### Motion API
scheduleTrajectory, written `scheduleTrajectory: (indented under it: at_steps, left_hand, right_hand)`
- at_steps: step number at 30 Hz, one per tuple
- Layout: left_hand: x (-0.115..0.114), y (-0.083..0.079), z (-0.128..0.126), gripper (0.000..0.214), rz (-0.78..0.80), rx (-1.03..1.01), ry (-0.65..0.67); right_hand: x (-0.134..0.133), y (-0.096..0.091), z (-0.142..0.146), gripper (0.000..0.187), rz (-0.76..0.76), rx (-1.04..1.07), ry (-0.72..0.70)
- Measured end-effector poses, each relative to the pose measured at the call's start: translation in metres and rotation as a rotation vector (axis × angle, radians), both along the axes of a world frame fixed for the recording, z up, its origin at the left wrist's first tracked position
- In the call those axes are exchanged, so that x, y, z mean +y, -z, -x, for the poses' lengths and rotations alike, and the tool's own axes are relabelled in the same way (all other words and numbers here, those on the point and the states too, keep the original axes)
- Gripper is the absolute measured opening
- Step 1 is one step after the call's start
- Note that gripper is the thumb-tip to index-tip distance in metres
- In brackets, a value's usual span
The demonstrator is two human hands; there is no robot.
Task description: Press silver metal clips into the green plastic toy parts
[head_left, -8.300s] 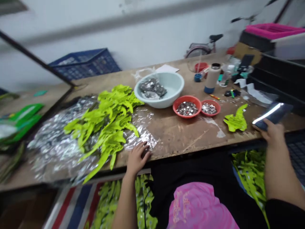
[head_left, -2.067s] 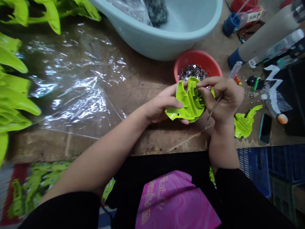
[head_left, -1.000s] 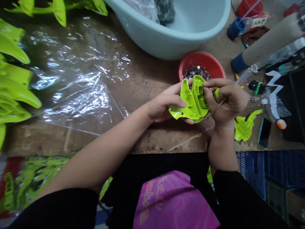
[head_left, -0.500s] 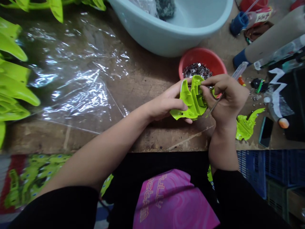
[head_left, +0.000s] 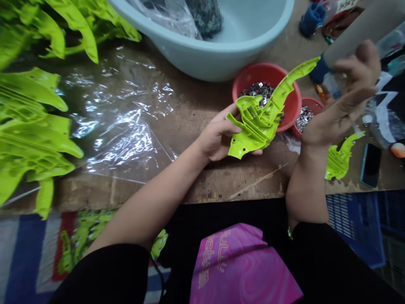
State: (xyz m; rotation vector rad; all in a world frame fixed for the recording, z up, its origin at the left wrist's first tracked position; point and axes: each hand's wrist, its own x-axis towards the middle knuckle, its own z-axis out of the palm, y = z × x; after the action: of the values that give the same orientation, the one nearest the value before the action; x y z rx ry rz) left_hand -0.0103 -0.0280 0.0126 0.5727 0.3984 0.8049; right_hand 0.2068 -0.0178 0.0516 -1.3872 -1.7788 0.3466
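My left hand (head_left: 218, 137) grips a lime-green plastic shell part (head_left: 262, 118) with a long curved tail that points up and right over the red bowl (head_left: 286, 84) of small metal pieces. My right hand (head_left: 343, 99) is lifted off the part, to its right, above a smaller red bowl (head_left: 308, 112). Its fingers are blurred and loosely curled; I cannot make out whether the thin tool is still in them.
A pale blue basin (head_left: 215, 46) with bagged metal parts sits behind. Clear plastic sheet (head_left: 117, 114) and a heap of green parts (head_left: 31, 122) lie left. Another green part (head_left: 341, 158) and a phone (head_left: 370, 164) lie right, a blue crate (head_left: 357, 223) below.
My right hand has let go of the green part and swung up to the right. The left hand has turned the part so its tail shows.
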Motion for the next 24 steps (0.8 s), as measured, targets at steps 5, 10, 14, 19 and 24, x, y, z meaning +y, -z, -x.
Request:
scheduleTrajectory:
  at_steps: [5,10,14,19,24]
  left_hand:
    - [-0.003,-0.008,0.001,0.066,0.052,-0.006,-0.049]
    - [-0.001,-0.007,0.001,0.057,0.035,0.007,-0.132]
    - [0.004,-0.002,-0.001,0.047,-0.013,0.005,-0.255]
    - [0.005,0.003,-0.003,0.047,-0.073,0.043,-0.381]
    - [0.000,0.003,-0.006,0.053,-0.137,0.078,-0.397]
  right_hand:
    - [-0.002,0.007,-0.016,0.036,0.051,0.087,0.057]
    - [-0.002,0.008,-0.030,0.043,-0.018,-0.004,-0.125]
    - [-0.011,-0.006,-0.017,0.044,-0.036,-0.182,-0.283]
    - [-0.017,-0.004,0.005,0.026,0.008,-0.073,-0.313]
    - [-0.013,0.006,0.012,0.026,-0.056,-0.178,-0.292]
